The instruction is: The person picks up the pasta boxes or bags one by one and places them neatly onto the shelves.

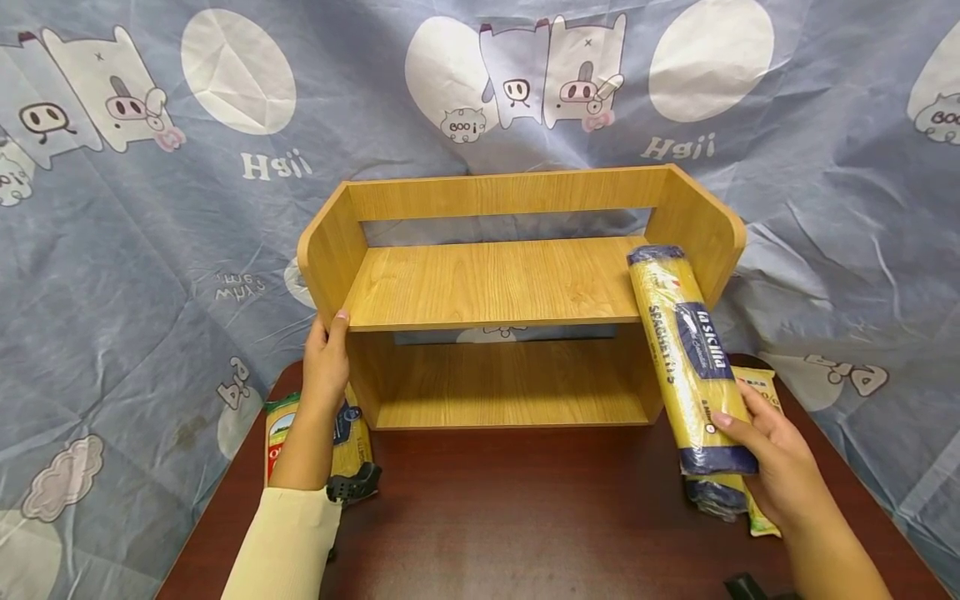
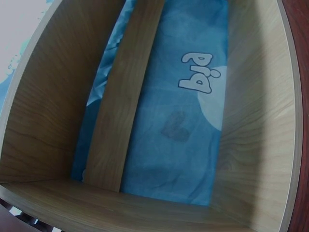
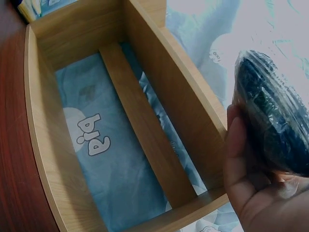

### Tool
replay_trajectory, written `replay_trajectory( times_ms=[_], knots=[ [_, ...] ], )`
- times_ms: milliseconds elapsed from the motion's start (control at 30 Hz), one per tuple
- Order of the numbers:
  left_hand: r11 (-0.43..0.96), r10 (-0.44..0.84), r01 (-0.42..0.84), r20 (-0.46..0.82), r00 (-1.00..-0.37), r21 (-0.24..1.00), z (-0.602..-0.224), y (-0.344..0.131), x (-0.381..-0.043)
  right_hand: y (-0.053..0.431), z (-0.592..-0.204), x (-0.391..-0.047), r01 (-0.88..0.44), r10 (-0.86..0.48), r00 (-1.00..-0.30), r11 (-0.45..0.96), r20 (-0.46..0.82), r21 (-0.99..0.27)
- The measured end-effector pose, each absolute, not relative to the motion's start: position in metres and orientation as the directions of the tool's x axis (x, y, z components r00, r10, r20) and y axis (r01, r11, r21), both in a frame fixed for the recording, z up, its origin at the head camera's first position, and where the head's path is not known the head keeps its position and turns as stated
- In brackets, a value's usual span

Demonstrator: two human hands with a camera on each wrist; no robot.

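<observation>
A yellow spaghetti pack (image 1: 686, 358) with dark blue ends is held by my right hand (image 1: 783, 450) at its lower end, thumb across the front. It slants upward, overlapping the right side of a two-tier wooden shelf (image 1: 495, 283) in the head view. The right wrist view shows the pack's dark wrapped end (image 3: 273, 111) above the fingers of the right hand (image 3: 246, 179). My left hand (image 1: 326, 362) grips the shelf's left side panel near the upper board, thumb toward the front. That hand is out of sight in the left wrist view, which looks into the shelf's lower compartment (image 2: 256, 121).
Beside the shelf on the left, a yellow pack (image 1: 350, 442) and a red and green pack (image 1: 281, 425) stand partly behind the left arm. On the right, another blue-ended pack (image 1: 716, 496) and a yellow packet (image 1: 763, 512) lie on the dark table (image 1: 510, 508). Patterned cloth (image 1: 150, 292) surrounds the table.
</observation>
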State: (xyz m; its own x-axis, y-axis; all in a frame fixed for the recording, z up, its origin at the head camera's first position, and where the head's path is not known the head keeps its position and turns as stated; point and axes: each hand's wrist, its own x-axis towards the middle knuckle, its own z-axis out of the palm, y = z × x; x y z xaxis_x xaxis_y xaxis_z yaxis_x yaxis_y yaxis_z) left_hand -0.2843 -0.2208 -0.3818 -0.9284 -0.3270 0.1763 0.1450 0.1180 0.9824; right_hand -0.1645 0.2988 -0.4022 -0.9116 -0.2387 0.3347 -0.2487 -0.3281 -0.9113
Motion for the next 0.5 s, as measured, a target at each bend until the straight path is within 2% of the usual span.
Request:
replay_trajectory(
  times_ms=[200,500],
  knots=[
    [0.119,-0.335,0.143,0.175,-0.926,0.982,-0.3823,-0.2207,-0.2844,0.3011,-0.3975,-0.1679,-0.219,-0.337,-0.846,-0.488,0.414,-0.845],
    [0.119,-0.332,0.143,0.175,-0.927,0.983,-0.3809,-0.2197,-0.2830,0.2988,-0.3919,-0.1725,-0.191,-0.367,-0.812,-0.567,0.453,-0.801]
  ],
)
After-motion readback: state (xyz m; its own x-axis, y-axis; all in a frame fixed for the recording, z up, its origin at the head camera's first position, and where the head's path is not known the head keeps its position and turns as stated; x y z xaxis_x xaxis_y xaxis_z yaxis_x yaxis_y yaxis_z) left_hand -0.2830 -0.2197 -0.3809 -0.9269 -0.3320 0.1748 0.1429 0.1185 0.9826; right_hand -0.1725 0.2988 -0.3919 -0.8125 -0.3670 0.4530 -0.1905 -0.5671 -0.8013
